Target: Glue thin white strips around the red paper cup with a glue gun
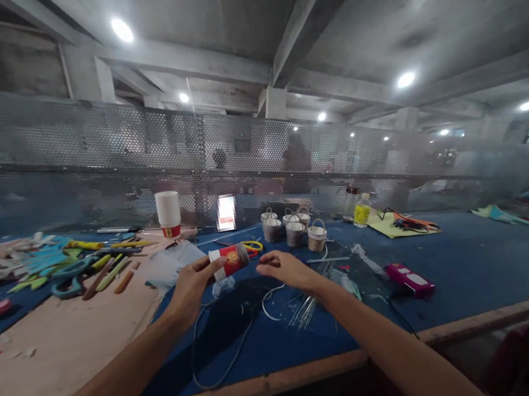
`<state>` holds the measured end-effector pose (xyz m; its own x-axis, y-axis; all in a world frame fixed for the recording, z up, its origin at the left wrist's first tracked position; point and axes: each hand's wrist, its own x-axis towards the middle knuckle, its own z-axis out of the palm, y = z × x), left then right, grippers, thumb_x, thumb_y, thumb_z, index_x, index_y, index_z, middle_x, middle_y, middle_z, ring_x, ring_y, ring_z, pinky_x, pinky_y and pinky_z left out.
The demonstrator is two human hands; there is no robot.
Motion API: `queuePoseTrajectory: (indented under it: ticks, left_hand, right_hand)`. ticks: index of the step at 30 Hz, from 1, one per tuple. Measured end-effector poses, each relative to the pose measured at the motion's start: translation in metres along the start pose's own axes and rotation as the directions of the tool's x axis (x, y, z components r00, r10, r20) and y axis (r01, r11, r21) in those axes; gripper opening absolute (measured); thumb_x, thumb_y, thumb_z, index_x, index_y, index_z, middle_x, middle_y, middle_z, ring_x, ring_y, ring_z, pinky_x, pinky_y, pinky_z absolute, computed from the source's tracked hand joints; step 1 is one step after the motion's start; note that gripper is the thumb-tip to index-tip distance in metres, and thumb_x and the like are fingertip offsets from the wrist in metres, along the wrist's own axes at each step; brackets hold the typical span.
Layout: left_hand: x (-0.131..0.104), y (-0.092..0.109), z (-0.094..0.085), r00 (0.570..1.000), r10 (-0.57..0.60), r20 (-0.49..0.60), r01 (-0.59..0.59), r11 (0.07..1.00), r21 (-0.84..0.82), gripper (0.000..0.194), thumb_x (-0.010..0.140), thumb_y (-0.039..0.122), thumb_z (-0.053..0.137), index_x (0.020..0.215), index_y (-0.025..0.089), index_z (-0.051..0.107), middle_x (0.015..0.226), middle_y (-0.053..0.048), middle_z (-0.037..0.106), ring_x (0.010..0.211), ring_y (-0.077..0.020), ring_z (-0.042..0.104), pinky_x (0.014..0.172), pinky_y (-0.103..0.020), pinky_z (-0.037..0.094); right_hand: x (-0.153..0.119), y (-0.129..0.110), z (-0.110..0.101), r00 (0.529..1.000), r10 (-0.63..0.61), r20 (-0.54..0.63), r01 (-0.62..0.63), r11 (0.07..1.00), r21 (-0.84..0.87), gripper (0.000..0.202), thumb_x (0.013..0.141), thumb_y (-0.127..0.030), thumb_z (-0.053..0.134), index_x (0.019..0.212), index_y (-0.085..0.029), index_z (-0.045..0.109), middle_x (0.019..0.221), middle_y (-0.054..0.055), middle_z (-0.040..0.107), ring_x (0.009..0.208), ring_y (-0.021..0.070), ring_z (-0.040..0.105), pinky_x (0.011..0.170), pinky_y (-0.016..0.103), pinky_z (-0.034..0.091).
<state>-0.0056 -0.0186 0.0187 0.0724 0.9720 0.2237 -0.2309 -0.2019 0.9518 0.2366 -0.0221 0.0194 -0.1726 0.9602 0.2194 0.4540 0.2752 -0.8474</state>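
My left hand [191,283] is closed around a red and white paper cup [228,261] tipped on its side, its grey-coated end pointing right. Just to the right of that end is my right hand [287,270], with fingers bent and a little apart, and I see nothing held in it. Yellow-handled scissors [253,247] lie behind the cup. Below the right hand, thin wires [306,311] are spread on the blue tabletop [228,342]. Several small grey-white buckets with wire handles [295,230] stand behind the hands.
A stack of paper cups [168,210] stands at back left. Scissors [72,277], sticks and coloured scraps crowd the left board [125,309]. A purple box [410,280] lies right, with a yellow-labelled bottle [362,211] behind. A cable [228,374] loops near the front edge; a mesh partition [246,147] borders the back.
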Motion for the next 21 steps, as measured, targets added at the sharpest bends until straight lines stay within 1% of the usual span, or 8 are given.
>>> queuePoseTrajectory:
  ticks: [1, 3, 6, 8, 11, 13, 16, 21]
  left_hand:
    - [0.001, 0.0, 0.002, 1.0, 0.002, -0.005, -0.002, 1.0, -0.016, 0.036, 0.067, 0.041, 0.095, 0.089, 0.014, 0.083, 0.085, -0.009, 0.082, 0.074, -0.0213, 0.074, 0.078, -0.032, 0.059]
    - [0.002, 0.001, 0.006, 1.0, 0.012, -0.016, -0.012, 0.999, -0.034, 0.036, 0.066, 0.039, 0.095, 0.09, 0.015, 0.083, 0.085, -0.008, 0.083, 0.075, -0.0204, 0.074, 0.079, -0.03, 0.059]
    - [0.001, 0.001, 0.009, 0.999, 0.029, -0.028, -0.03, 0.999, -0.045, 0.034, 0.067, 0.037, 0.094, 0.09, 0.014, 0.084, 0.083, -0.007, 0.083, 0.074, -0.0203, 0.074, 0.077, -0.03, 0.059]
    - [0.0, 0.0, 0.008, 0.999, 0.018, -0.032, -0.02, 0.999, -0.044, 0.034, 0.068, 0.037, 0.094, 0.09, 0.014, 0.084, 0.081, -0.007, 0.082, 0.072, -0.0199, 0.073, 0.075, -0.029, 0.058]
    - [-0.003, -0.002, 0.006, 0.999, -0.026, -0.035, 0.025, 0.999, -0.031, 0.035, 0.067, 0.039, 0.094, 0.09, 0.014, 0.084, 0.08, -0.008, 0.083, 0.07, -0.0194, 0.072, 0.071, -0.028, 0.057]
    - [-0.004, -0.003, 0.004, 0.998, -0.045, -0.035, 0.044, 0.999, -0.016, 0.036, 0.067, 0.039, 0.095, 0.09, 0.015, 0.085, 0.08, -0.008, 0.083, 0.071, -0.0194, 0.072, 0.069, -0.027, 0.056]
    - [-0.005, -0.004, 0.005, 0.998, -0.066, -0.024, 0.066, 0.998, 0.009, 0.035, 0.068, 0.039, 0.094, 0.091, 0.015, 0.086, 0.082, -0.008, 0.083, 0.072, -0.0194, 0.072, 0.068, -0.025, 0.054]
    - [-0.011, 0.0, 0.01, 0.994, -0.102, 0.046, 0.098, 0.992, 0.08, 0.033, 0.072, 0.039, 0.091, 0.096, 0.016, 0.086, 0.086, -0.007, 0.084, 0.077, -0.0219, 0.073, 0.071, -0.028, 0.054]
  right_hand:
    - [0.0, -0.005, 0.01, 0.994, 0.0, 0.11, -0.015, 0.992, 0.128, 0.04, 0.084, -0.042, 0.084, 0.113, -0.018, 0.071, 0.117, 0.01, 0.078, 0.11, 0.023, 0.074, 0.097, 0.034, 0.056]
    - [-0.002, -0.013, 0.027, 0.967, -0.007, 0.256, -0.065, 0.96, 0.272, 0.05, 0.075, -0.046, 0.092, 0.111, -0.018, 0.071, 0.116, 0.01, 0.078, 0.113, 0.0244, 0.073, 0.102, 0.035, 0.054]
    - [-0.006, -0.017, 0.037, 0.933, -0.022, 0.36, -0.101, 0.943, 0.318, 0.049, 0.074, -0.053, 0.091, 0.101, -0.017, 0.071, 0.094, 0.005, 0.079, 0.097, 0.0227, 0.075, 0.097, 0.035, 0.054]
    - [-0.01, -0.018, 0.035, 0.942, -0.032, 0.334, -0.07, 0.955, 0.289, 0.041, 0.083, -0.054, 0.083, 0.095, -0.018, 0.07, 0.075, 0.001, 0.073, 0.076, 0.0189, 0.073, 0.084, 0.033, 0.055]
    - [-0.014, -0.019, 0.025, 0.983, -0.046, 0.178, 0.017, 0.987, 0.159, 0.029, 0.095, -0.047, 0.072, 0.092, -0.019, 0.069, 0.064, -0.004, 0.063, 0.057, 0.014, 0.061, 0.063, 0.028, 0.049]
    - [-0.015, -0.021, 0.018, 0.992, -0.107, 0.067, 0.105, 0.994, 0.03, 0.024, 0.099, -0.042, 0.068, 0.092, -0.02, 0.071, 0.066, -0.003, 0.062, 0.059, 0.0137, 0.059, 0.062, 0.027, 0.045]
    - [-0.015, -0.028, 0.01, 0.964, -0.263, -0.04, 0.255, 0.956, -0.146, 0.02, 0.102, -0.037, 0.066, 0.093, -0.02, 0.074, 0.077, 0.0, 0.071, 0.072, 0.0153, 0.064, 0.07, 0.027, 0.043]
    - [-0.009, -0.035, 0.003, 0.919, -0.39, -0.062, 0.364, 0.898, -0.248, 0.02, 0.103, -0.036, 0.065, 0.098, -0.02, 0.075, 0.087, 0.002, 0.076, 0.079, 0.0162, 0.067, 0.075, 0.027, 0.044]
